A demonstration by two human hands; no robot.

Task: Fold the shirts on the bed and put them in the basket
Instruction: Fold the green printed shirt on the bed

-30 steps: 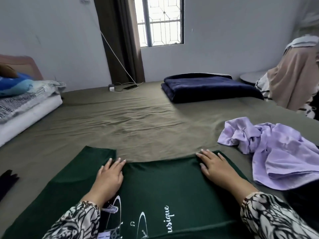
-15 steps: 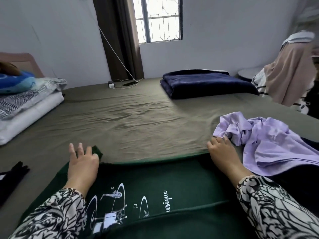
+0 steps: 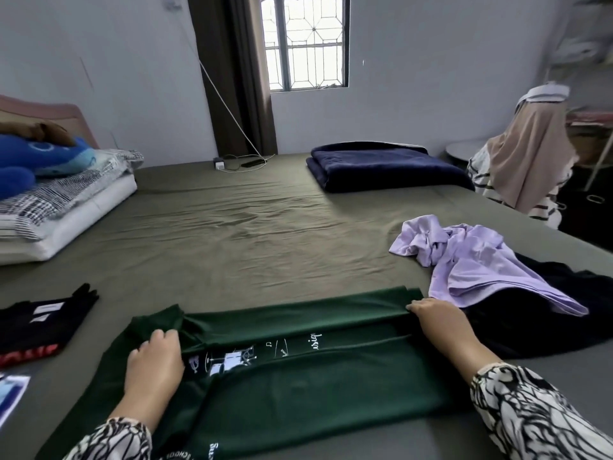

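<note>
A dark green shirt (image 3: 298, 393) with a white print lies spread across the near part of the olive bed (image 3: 248, 234). Its far edge is doubled over toward me as a long fold. My left hand (image 3: 154, 363) grips the left end of that fold with curled fingers. My right hand (image 3: 438, 318) pinches the right end of the fold. A crumpled lilac shirt (image 3: 471, 257) lies to the right, on top of a black garment (image 3: 537, 313). No basket is in view.
A black shirt with white and red print (image 3: 39, 322) lies at the left. A folded navy blanket (image 3: 381, 164) sits at the far side. Pillows and a blue plush (image 3: 36, 161) are stacked far left. A charger and cable (image 3: 232, 162) lie near the wall. Draped clothes (image 3: 527, 161) stand right.
Both hands moved outward to the ends of the green shirt's far edge, took hold of it and pulled it toward me, making a fold over the print.
</note>
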